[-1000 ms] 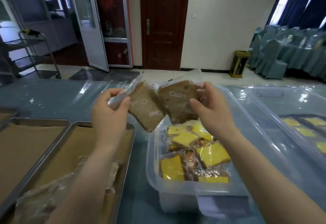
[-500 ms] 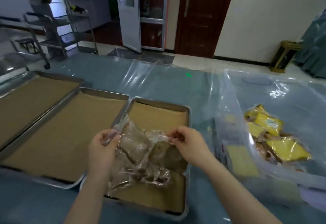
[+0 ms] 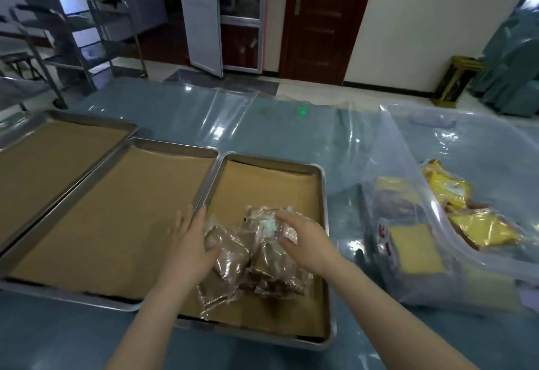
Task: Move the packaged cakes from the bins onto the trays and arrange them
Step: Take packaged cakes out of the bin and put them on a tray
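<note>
Several brown packaged cakes (image 3: 271, 270) in clear wrappers lie heaped on the paper-lined right tray (image 3: 324, 194), near its front. My left hand (image 3: 189, 241) rests flat with spread fingers against the left side of the heap, over the tray's left rim. On top of the heap lies a packet with my right hand (image 3: 304, 243) over it, thumb and fingers apart and touching the wrapper. Yellow packaged cakes (image 3: 478, 229) are in the clear plastic bin (image 3: 408, 148) to the right.
Two more paper-lined trays hold nothing, the middle tray (image 3: 175, 145) and the left tray (image 3: 87, 120). Clear plastic film covers the blue table (image 3: 262, 124). A metal rack (image 3: 73, 57) stands beyond the table at the left, doors at the back.
My hands carried two brown packets from above the bin to the right tray, lowered them onto the heap and opened. The view swung left and down.
</note>
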`<state>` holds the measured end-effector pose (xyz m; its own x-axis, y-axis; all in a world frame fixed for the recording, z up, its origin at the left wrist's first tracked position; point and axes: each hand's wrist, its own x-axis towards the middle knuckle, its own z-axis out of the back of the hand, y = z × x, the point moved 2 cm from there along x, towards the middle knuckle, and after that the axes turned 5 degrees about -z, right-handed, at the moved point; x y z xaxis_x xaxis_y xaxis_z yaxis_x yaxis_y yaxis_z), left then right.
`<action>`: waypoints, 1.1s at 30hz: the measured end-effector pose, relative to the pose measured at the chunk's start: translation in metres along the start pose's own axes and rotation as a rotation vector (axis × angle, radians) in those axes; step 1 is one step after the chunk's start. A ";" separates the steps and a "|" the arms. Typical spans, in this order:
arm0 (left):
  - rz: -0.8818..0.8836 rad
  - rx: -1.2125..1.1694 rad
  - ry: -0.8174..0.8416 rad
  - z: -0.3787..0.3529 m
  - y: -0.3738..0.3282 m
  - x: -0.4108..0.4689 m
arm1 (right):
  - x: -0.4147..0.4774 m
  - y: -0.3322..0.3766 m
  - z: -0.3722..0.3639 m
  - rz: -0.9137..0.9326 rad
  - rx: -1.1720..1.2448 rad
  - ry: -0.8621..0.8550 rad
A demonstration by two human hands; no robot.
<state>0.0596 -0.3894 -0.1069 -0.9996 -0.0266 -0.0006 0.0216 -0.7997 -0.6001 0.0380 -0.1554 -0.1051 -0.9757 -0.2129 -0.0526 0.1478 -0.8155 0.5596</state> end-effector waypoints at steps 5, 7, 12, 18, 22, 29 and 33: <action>-0.376 -0.016 -0.050 0.027 -0.096 0.018 | -0.015 0.019 0.072 0.123 -0.096 -0.117; -0.507 0.018 -0.062 0.032 -0.134 0.022 | -0.025 0.024 0.108 0.149 -0.115 -0.136; -0.676 -0.010 -0.087 0.020 -0.205 0.027 | -0.058 -0.001 0.190 0.161 -0.170 -0.199; -0.696 -0.033 -0.028 -0.029 -0.270 0.030 | -0.085 -0.096 0.243 -0.023 -0.069 -0.202; -0.725 -0.011 0.020 -0.066 -0.311 0.032 | -0.090 -0.169 0.277 -0.109 -0.105 -0.172; -0.752 0.035 0.154 -0.124 -0.377 0.038 | -0.068 -0.271 0.308 -0.268 -0.450 0.168; -0.749 0.131 0.200 -0.141 -0.387 0.043 | -0.048 -0.297 0.288 -0.262 -0.610 0.350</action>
<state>0.0063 0.0038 0.0127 -0.7323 0.6461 0.2153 -0.6700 -0.6266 -0.3981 -0.0058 0.2520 -0.0308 -0.8979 -0.0459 -0.4378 0.0803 -0.9949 -0.0604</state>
